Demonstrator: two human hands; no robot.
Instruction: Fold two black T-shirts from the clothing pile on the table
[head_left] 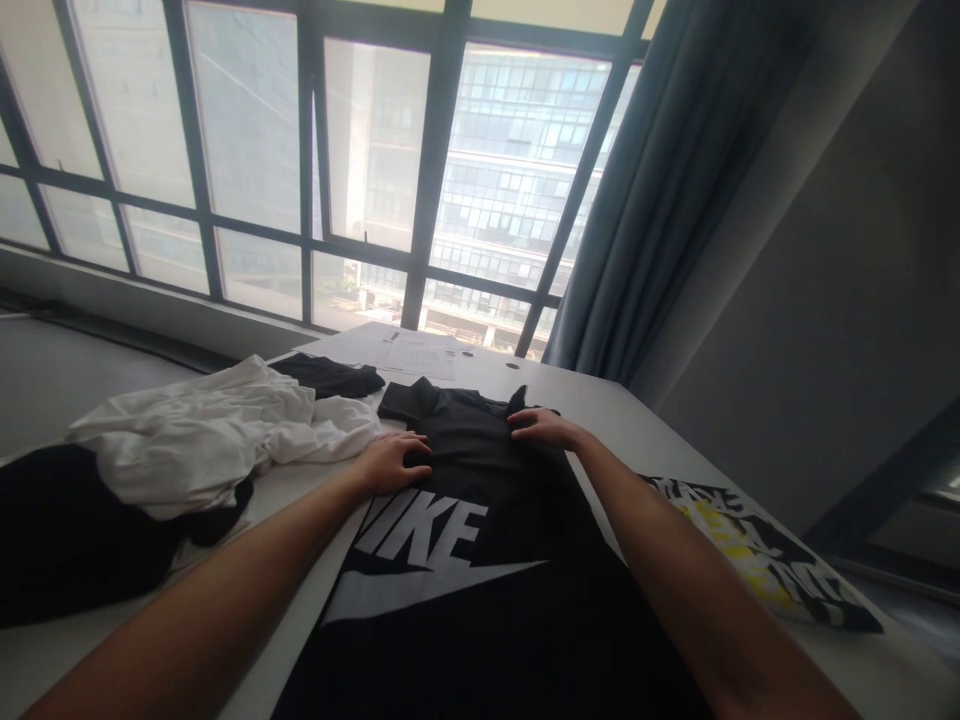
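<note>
A black T-shirt [465, 440] with large white "NIKE" lettering and a white swoosh lies lengthwise on the white table, its neck end away from me. My left hand [394, 461] rests palm down on the shirt's left edge, just above the lettering, with thumb and fingers apart. On the right edge, by a turned-up sleeve [517, 400], my right hand [546, 428] touches the cloth with its fingers stretched and slightly bent. The near end of the shirt runs out of view between my forearms.
Left of the shirt lie a crumpled white garment [202, 420], a small dark garment [330, 376] and a large black garment [82, 530]. A folded black, white and yellow printed garment [757, 550] lies at right. Papers [416, 352] sit at the table's far end, below windows and a curtain [660, 190].
</note>
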